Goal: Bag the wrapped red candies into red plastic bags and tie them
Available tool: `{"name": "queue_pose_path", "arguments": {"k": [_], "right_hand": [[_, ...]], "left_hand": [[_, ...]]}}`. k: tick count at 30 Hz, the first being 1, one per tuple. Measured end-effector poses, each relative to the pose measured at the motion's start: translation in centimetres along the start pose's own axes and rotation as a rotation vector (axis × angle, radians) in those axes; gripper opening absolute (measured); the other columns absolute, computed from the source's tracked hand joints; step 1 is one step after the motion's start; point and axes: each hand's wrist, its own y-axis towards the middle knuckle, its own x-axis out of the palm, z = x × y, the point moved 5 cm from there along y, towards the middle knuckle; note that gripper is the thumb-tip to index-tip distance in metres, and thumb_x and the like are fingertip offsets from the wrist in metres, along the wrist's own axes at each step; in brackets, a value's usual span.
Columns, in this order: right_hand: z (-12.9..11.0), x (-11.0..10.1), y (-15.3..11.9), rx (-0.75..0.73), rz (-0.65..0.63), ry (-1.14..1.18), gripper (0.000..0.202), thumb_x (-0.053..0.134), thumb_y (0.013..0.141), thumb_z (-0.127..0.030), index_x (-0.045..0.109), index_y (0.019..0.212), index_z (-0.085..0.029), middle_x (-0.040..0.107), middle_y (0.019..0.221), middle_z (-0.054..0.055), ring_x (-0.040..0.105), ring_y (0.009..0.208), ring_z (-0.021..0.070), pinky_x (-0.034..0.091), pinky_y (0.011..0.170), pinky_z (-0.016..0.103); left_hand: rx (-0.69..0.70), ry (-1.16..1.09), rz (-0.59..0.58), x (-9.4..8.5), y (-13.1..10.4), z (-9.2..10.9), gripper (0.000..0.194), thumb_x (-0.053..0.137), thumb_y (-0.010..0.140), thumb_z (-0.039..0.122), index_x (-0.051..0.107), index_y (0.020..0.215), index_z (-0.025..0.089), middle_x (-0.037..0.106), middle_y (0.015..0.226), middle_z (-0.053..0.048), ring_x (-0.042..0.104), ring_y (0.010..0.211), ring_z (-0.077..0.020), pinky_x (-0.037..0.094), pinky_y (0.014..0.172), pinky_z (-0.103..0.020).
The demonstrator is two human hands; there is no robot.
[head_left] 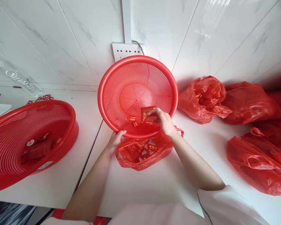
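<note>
A red perforated plastic basket [121, 75] is tilted toward me above the table. My left hand [117, 139] grips its lower left rim, with the thumb over the edge. Inside the basket, my right hand [162, 119] holds a red shiny packet [145, 115] between thumb and fingers. Two small red wrapped pieces [132, 119] lie in the basket to the left of that packet. Below the rim sits an open red plastic bag [131, 161] with several small red and white wrapped pieces [152, 147] in it. The basket hides part of the bag.
A second red basket [67, 109] with a few red packets stands at left. Several red plastic bags [253, 101] line the right side. A power strip [124, 48] is on the tiled wall behind, and a clear plastic bottle [21, 78] lies at the back left.
</note>
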Motion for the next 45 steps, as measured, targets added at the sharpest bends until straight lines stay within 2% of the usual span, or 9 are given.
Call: {"name": "queue_pose_path", "arguments": {"k": [2, 4, 8, 11, 16, 21, 30, 41, 45], "right_hand": [[0.0, -0.1, 0.2, -0.070, 0.056, -0.042, 0.037, 0.051, 0.087, -0.056, 0.060, 0.081, -0.020, 0.065, 0.085, 0.003, 0.062, 0.078, 0.0155, 0.052, 0.072, 0.028], [0.3, -0.1, 0.5, -0.095, 0.072, -0.003, 0.033, 0.072, 0.075, -0.046, 0.055, 0.087, -0.021, 0.064, 0.081, 0.000, 0.060, 0.073, 0.0139, 0.051, 0.072, 0.028], [1.7, 0.7, 0.9, 0.004, 0.001, 0.337, 0.079, 0.082, 0.063, -0.035, 0.036, 0.127, -0.027, 0.068, 0.089, -0.002, 0.065, 0.078, 0.0144, 0.054, 0.080, 0.032], [2.0, 0.9, 1.0, 0.055, 0.014, 0.400, 0.095, 0.085, 0.056, -0.031, 0.034, 0.136, -0.025, 0.068, 0.101, 0.001, 0.066, 0.090, 0.0162, 0.052, 0.087, 0.032], [1.6, 1.2, 0.7, 0.094, -0.021, 0.378, 0.062, 0.084, 0.058, -0.027, 0.056, 0.113, -0.018, 0.070, 0.098, 0.004, 0.066, 0.087, 0.0170, 0.052, 0.086, 0.033], [1.9, 1.3, 0.6, 0.110, -0.034, 0.349, 0.036, 0.082, 0.061, -0.027, 0.065, 0.090, -0.016, 0.071, 0.089, 0.003, 0.066, 0.080, 0.0164, 0.052, 0.080, 0.031], [1.8, 1.5, 0.3, 0.255, -0.022, 0.652, 0.036, 0.073, 0.074, -0.042, 0.068, 0.100, -0.018, 0.072, 0.103, 0.007, 0.068, 0.095, 0.0212, 0.053, 0.088, 0.035], [0.4, 1.4, 0.0, 0.103, 0.003, 0.516, 0.015, 0.073, 0.075, -0.033, 0.067, 0.080, -0.021, 0.067, 0.075, -0.003, 0.059, 0.064, 0.0118, 0.048, 0.065, 0.025], [0.3, 1.5, -0.2, 0.104, -0.032, 0.494, 0.017, 0.074, 0.073, -0.034, 0.068, 0.082, -0.021, 0.068, 0.077, -0.002, 0.060, 0.065, 0.0130, 0.049, 0.065, 0.026]], "left_hand": [[-0.006, -0.002, -0.001, 0.0, 0.0, 0.0, 0.043, 0.063, 0.073, 0.019, 0.056, 0.115, 0.012, 0.073, 0.096, -0.012, 0.071, 0.088, -0.0300, 0.058, 0.073, -0.039], [-0.012, 0.005, 0.009, 0.0, -0.1, 0.1, 0.044, 0.064, 0.073, 0.019, 0.057, 0.115, 0.012, 0.073, 0.095, -0.012, 0.071, 0.089, -0.0298, 0.058, 0.073, -0.039], [-0.018, 0.021, 0.032, 0.1, -0.4, 0.3, 0.044, 0.064, 0.072, 0.019, 0.058, 0.115, 0.013, 0.073, 0.096, -0.012, 0.071, 0.088, -0.0294, 0.058, 0.073, -0.038], [-0.016, 0.016, 0.022, 0.3, -0.5, 0.3, 0.042, 0.063, 0.073, 0.019, 0.058, 0.114, 0.013, 0.072, 0.098, -0.012, 0.071, 0.088, -0.0293, 0.058, 0.075, -0.039], [-0.016, 0.029, 0.034, -0.1, -0.1, 0.1, 0.036, 0.063, 0.073, 0.019, 0.059, 0.109, 0.014, 0.072, 0.097, -0.012, 0.070, 0.089, -0.0305, 0.058, 0.074, -0.040], [-0.005, 0.024, 0.011, -0.1, -0.1, 0.1, 0.035, 0.063, 0.074, 0.019, 0.059, 0.108, 0.014, 0.072, 0.099, -0.012, 0.071, 0.088, -0.0300, 0.058, 0.074, -0.039], [-0.024, -0.023, -0.020, 0.1, -0.2, -0.1, 0.047, 0.065, 0.073, 0.020, 0.056, 0.118, 0.013, 0.072, 0.101, -0.012, 0.071, 0.088, -0.0287, 0.058, 0.074, -0.038], [-0.026, 0.000, 0.006, -0.1, -0.1, 0.0, 0.042, 0.063, 0.073, 0.018, 0.057, 0.114, 0.013, 0.073, 0.097, -0.013, 0.071, 0.086, -0.0295, 0.058, 0.073, -0.038], [-0.020, 0.014, 0.011, -0.1, -0.1, 0.0, 0.038, 0.062, 0.073, 0.018, 0.058, 0.110, 0.013, 0.073, 0.094, -0.013, 0.071, 0.085, -0.0298, 0.058, 0.072, -0.038]]}}
